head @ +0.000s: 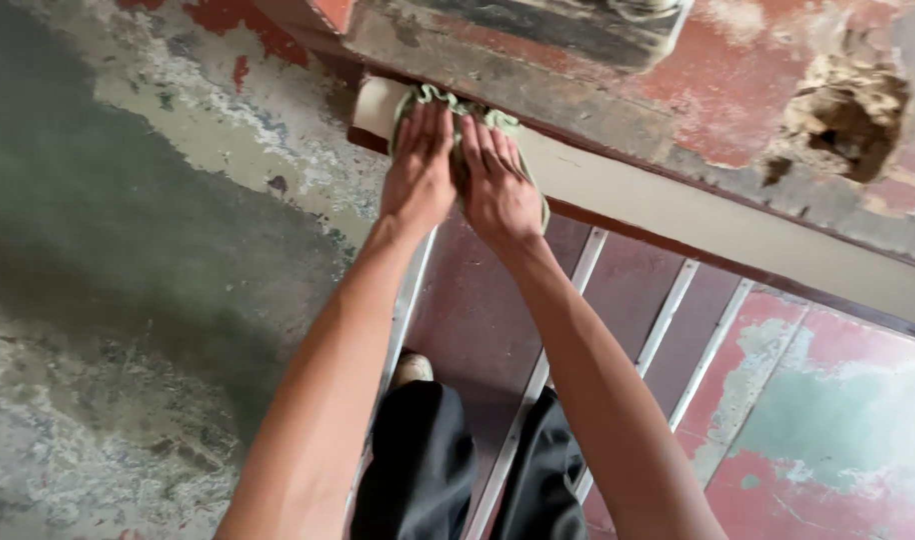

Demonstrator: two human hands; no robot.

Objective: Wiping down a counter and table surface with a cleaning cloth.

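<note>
Both hands press a green cloth [465, 112] flat against the pale handrail [678, 215] at its upper end, by the stairwell wall. The step looks like wiping the rail; continuing would call for sliding the cloth along it. The left hand [419, 170] and right hand [498, 185] lie side by side, fingers spread open, arms outstretched, gripping nothing.

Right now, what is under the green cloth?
The green cloth lies on the end of a pale beige handrail, pressed flat by the left hand and right hand. The rail surface beneath it is covered.
</note>
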